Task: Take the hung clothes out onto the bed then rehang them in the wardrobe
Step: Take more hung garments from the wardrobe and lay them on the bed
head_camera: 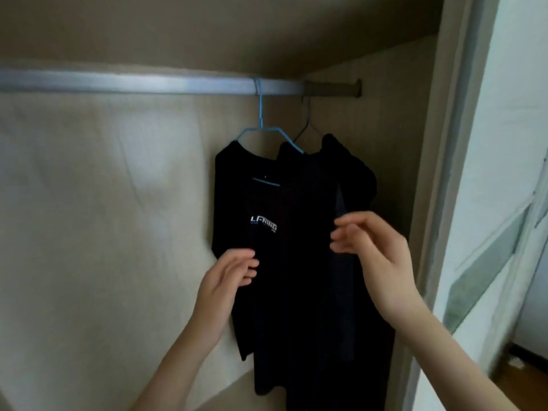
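Two black garments hang at the right end of the silver wardrobe rail (133, 83). The front one is a black T-shirt (246, 203) with white lettering, on a blue hanger (261, 126). Behind it, a second black garment (341, 173) hangs on a dark wire hanger (308, 126). My left hand (228, 280) is at the T-shirt's lower left edge, fingers apart and touching or just off the cloth. My right hand (376, 250) hovers in front of the garments' right side, fingers spread, holding nothing.
The wardrobe's beige back wall (103, 203) stretches left of the clothes, with bare rail above it. The wardrobe side panel (427, 173) stands close to the right. A sliding door frame (462, 143) and a strip of wooden floor (525, 378) are at far right.
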The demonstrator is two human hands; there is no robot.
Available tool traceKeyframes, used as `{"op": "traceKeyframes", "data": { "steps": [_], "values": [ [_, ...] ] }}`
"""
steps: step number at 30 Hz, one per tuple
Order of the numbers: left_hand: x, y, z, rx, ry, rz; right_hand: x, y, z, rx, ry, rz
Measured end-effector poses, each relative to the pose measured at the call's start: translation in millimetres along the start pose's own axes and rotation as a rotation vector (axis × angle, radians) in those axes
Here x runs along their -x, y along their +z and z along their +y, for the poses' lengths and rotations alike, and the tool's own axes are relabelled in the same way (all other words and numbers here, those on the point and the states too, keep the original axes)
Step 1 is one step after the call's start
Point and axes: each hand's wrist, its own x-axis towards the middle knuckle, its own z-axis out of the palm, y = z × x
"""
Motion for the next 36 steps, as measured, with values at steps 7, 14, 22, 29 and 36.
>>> {"op": "traceKeyframes", "data": {
  "steps": [7,14,22,29,36],
  "values": [
    [-158.0,57.8,107.8,0.388,-0.004,0.055,-162.1,31.5,-54.5,0.383,-0.151,0.166],
    [-210.3,81.4,133.3,0.793,-0.287,-0.001,-249.0,56.1,-19.8,0.632,0.233,-0.069],
    [-209.2,62.9,137.8,0.716,-0.231,0.09,-280.3,65.4,6.5,0.315,0.354,-0.107],
    [-187.9,14.7,176.1,0.51,-0.156,-0.006,-262.6,77.1,-29.7,0.14,0.283,-0.085],
    [-106.9,-25.2,138.5,0.106,-0.115,0.076,-163.1,60.7,-47.6,-0.197,0.446,-0.179]
  ]
}}
